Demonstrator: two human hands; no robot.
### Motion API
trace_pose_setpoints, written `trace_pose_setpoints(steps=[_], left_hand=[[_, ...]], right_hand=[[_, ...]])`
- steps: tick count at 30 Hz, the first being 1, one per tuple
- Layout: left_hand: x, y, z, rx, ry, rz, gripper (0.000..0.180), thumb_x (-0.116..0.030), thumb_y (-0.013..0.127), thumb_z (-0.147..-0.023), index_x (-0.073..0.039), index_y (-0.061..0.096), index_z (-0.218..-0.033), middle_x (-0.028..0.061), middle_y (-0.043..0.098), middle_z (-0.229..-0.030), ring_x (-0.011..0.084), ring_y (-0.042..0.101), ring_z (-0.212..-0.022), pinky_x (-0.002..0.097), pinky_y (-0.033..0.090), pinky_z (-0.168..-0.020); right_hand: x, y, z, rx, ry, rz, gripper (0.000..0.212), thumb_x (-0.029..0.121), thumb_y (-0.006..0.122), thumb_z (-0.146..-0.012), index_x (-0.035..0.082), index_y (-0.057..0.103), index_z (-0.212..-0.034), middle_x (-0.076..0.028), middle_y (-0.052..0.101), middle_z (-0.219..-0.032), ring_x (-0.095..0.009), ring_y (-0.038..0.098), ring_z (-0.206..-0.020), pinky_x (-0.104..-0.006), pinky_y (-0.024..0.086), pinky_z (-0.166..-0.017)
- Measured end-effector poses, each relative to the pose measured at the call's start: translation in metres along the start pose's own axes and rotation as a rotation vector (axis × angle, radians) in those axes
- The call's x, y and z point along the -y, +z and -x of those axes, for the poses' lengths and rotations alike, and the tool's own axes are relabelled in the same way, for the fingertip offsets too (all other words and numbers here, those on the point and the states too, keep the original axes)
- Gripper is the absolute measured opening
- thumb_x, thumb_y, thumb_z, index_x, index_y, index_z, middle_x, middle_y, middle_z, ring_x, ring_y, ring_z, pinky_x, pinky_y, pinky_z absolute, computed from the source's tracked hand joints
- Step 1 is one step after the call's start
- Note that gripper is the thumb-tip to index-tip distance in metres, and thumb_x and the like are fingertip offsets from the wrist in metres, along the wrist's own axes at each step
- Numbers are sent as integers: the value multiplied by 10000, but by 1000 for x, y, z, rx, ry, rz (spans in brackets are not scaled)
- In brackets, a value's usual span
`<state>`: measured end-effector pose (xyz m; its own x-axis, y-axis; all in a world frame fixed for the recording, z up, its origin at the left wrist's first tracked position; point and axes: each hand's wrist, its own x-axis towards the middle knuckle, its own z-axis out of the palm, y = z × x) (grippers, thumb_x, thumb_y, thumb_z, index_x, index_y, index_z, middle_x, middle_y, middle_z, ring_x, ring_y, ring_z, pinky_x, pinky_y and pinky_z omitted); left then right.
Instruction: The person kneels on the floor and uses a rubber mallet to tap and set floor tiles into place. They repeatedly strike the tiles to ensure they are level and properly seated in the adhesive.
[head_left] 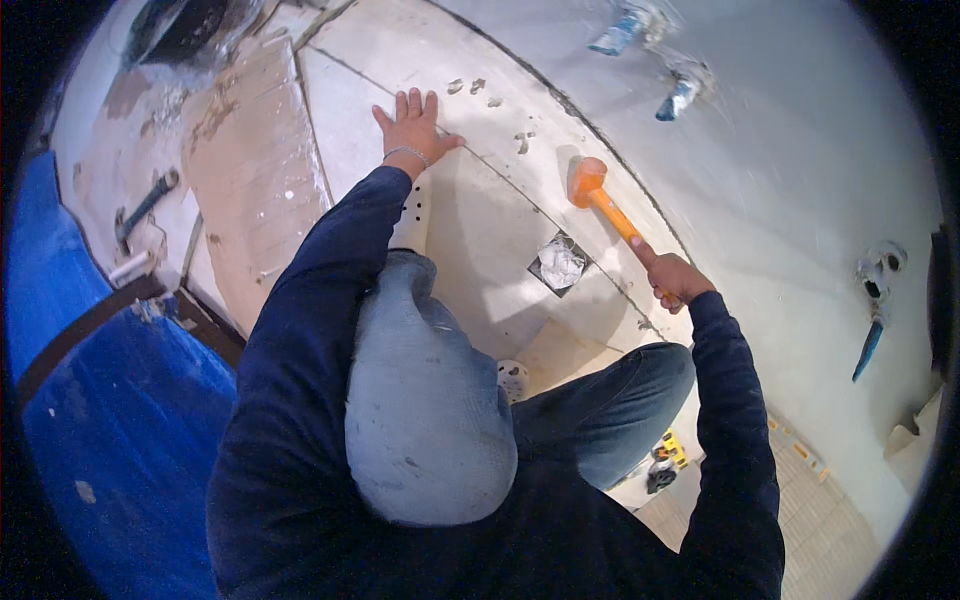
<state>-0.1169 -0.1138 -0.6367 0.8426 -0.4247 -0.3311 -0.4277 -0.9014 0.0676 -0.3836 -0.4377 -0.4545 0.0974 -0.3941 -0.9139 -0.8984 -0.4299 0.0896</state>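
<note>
I see open tile floor [480, 230] between my two hands, broken only by the square drain hole [558, 265] stuffed with a white rag. The grey wall [790, 180] closes the right side; my raised knee [420, 400] blocks the near floor.

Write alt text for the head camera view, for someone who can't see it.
A kneeling person's right hand grips an orange mallet over large floor tiles, while the left hand presses flat on a tile. A square drain opening stuffed with white rag sits nearby.
</note>
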Motion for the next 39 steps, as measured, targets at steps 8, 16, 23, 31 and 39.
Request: trace_pose_setpoints(steps=[8,16,23,31,39], left_hand=[[-25,-6,5,19,-127,52,1219,-837,653,-702,-141,230,-1610,289,250,-1610,480,201,-1498,712,110,-1151],[-28,-8,2,87,-131,48,1275,-827,694,-659,-149,200,-1619,319,196,-1622,523,173,-1497,714,104,-1153],[-31,-12,0,79,-135,72,1285,-811,728,-630,-133,237,-1605,342,243,-1587,526,185,-1486,704,114,-1154],[-29,-20,-1,130,-157,26,1306,-864,666,-639,-121,213,-1614,297,235,-1615,496,206,-1493,685,117,-1169],[-30,-23,-4,168,-111,38,1329,-839,674,-645,-67,190,-1612,332,215,-1613,521,186,-1494,684,45,-1180]], right_hand=[[33,-13,14,-16,47,165,805,890,392,-846,110,396,-646,-24,417,-547,-146,420,-393,-325,327,-342],[48,-6,25,-41,62,217,851,895,343,-858,91,402,-587,-43,420,-527,-180,444,-392,-363,395,-369],[52,-9,27,-91,24,225,888,868,388,-865,16,498,-639,-64,449,-525,-186,462,-403,-354,362,-353],[43,-15,34,-208,-208,178,839,751,496,-913,-76,632,-875,-105,548,-578,-205,549,-445,-360,445,-416],[-3,-47,31,-443,-309,417,511,480,589,-939,-3,722,-1045,-213,709,-804,-342,708,-711,-454,555,-695]])
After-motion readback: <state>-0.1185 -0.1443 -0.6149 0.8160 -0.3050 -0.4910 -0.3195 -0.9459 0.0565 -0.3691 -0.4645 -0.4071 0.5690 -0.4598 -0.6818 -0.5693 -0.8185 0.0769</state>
